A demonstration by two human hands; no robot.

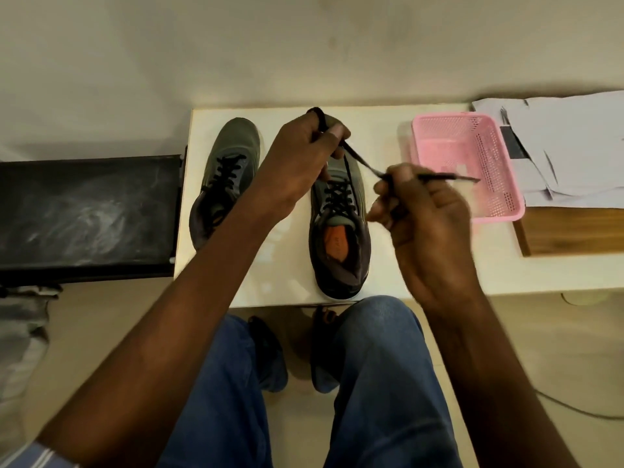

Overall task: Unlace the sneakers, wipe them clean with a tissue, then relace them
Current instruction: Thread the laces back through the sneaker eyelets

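Sneakers sit side by side on the white table (398,265) in front of your knees, toes pointing away from you; the left sneaker (224,177) is laced with its black lace crossed over the tongue, and the right sneaker (339,238) lies under your hands with an orange insole showing in its opening. Your left hand (297,163) hovers above the right sneaker's toe end, its grip pinched on the black lace (358,157) — a loop of it pokes out past your knuckles; your right hand (422,211) is just to the right of that sneaker, fingers curled, its grip pinching the same lace farther along, so the lace runs taut between your two hands and its free tip points toward the pink basket (506,204). That basket stands on the table near your right hand; beyond it lie white papers (574,146) on a wooden board (574,231). A black panel (87,214) butts against the table's left edge; your legs in blue jeans (381,383) fill the lower view.
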